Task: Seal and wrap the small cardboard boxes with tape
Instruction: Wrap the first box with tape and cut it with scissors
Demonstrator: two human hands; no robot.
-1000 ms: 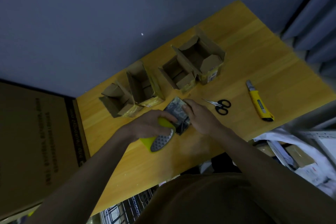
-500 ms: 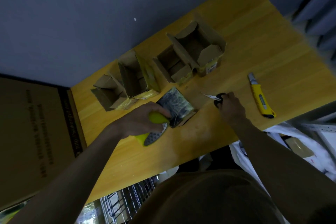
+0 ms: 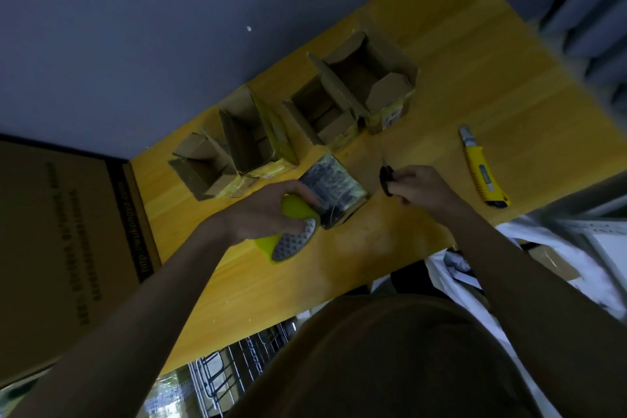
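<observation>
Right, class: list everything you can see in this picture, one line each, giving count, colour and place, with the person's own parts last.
Open small cardboard boxes: four, brown, row along the table's far side.
Tape-wrapped small box: one, shiny dark, centre, beside the roll.
Yellow tape roll: one, in the left hand.
Black-handled scissors: one, in the right hand.
Yellow utility knife: one, right side of table.
Wooden table: one, yellow-orange.
Large cardboard carton: one, brown, left of table.
Left hand: grips the roll.
Right hand: grips the scissors.

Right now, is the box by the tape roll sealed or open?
Sealed: the wrapped box shows a closed, glossy taped top, while the four boxes behind it have raised flaps.
</observation>
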